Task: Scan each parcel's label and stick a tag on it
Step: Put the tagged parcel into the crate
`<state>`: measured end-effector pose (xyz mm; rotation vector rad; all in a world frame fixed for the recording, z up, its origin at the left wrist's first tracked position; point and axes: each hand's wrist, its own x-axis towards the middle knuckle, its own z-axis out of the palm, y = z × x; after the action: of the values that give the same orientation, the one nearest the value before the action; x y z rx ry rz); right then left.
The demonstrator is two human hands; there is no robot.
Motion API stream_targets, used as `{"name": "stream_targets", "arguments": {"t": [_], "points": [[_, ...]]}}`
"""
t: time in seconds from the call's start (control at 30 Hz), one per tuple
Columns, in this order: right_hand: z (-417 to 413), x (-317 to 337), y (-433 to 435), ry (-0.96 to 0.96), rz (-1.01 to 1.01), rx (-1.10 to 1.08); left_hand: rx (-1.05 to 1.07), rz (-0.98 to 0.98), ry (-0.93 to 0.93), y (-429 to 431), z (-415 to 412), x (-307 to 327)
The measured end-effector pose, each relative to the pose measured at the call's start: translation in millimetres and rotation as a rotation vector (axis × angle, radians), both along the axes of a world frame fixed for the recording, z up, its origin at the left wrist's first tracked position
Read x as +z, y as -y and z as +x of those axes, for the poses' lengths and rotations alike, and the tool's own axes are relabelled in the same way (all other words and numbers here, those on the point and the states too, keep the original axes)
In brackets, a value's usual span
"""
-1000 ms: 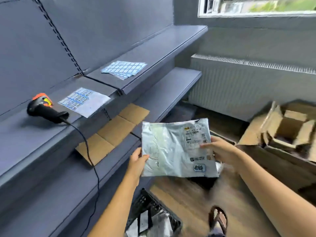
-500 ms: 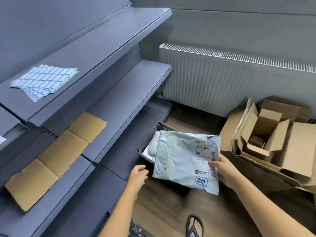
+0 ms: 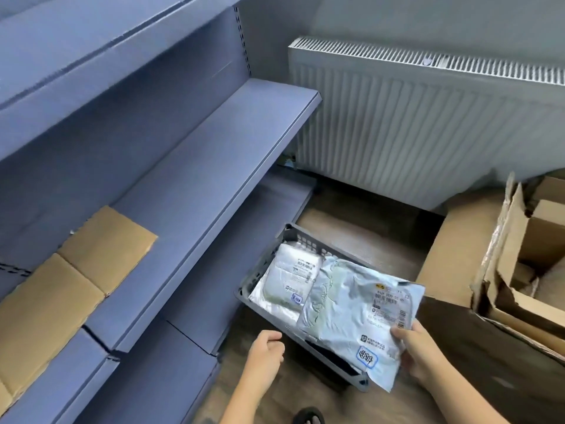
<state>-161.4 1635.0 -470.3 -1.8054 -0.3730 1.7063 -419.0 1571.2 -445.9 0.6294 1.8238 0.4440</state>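
Down low, right hand point(image 3: 422, 353) pinched the grey mailer parcel point(image 3: 345, 304) at its near right edge, thumb on top, fingers underneath. Parcel hung tilted over the grey basket point(image 3: 305, 240) on the floor, label point(image 3: 389, 304) and blue tag point(image 3: 367, 357) facing up. Basket held a white parcel point(image 3: 287, 270), tagged too, lying on another pale bag. Left hand point(image 3: 266, 350) hovered just beside the basket, fingers loosely curled, holding nothing. Torn cardboard box point(image 3: 501, 270) at right contained smaller boxes point(image 3: 547, 228).

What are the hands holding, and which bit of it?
The right hand grips the grey parcel bag by its right edge, beside the label. The left hand holds nothing.
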Motion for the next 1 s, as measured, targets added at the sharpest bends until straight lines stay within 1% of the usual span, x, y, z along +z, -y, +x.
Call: {"name": "stream_targets", "arguments": {"t": [0.23, 0.4, 0.47, 0.53, 0.6, 0.73, 1.0], "points": [[-56, -78, -35, -0.001, -0.064, 0.075, -0.055, -0.014, -0.015, -26, -20, -63], [-90, -98, -71, -0.035, -0.041, 0.132, -0.065, -0.021, -0.036, -36, -38, -84], [-93, -97, -76, 0.063, -0.046, 0.166, -0.069, -0.021, -0.040, -34, -44, -85], [-87, -94, -74, 0.235, -0.057, 0.231, -0.063, -0.021, -0.045, -33, -48, -79], [-82, -89, -70, 0.324, -0.056, 0.313, -0.060, -0.014, -0.049, -34, -51, -72], [-87, -64, -67, 0.331, -0.030, 0.456, -0.016, 0.041, -0.058, -42, -51, -48], [-110, 2, -55, 0.210, 0.105, 0.691, 0.015, 0.119, -0.092, -41, -28, 14]]}}
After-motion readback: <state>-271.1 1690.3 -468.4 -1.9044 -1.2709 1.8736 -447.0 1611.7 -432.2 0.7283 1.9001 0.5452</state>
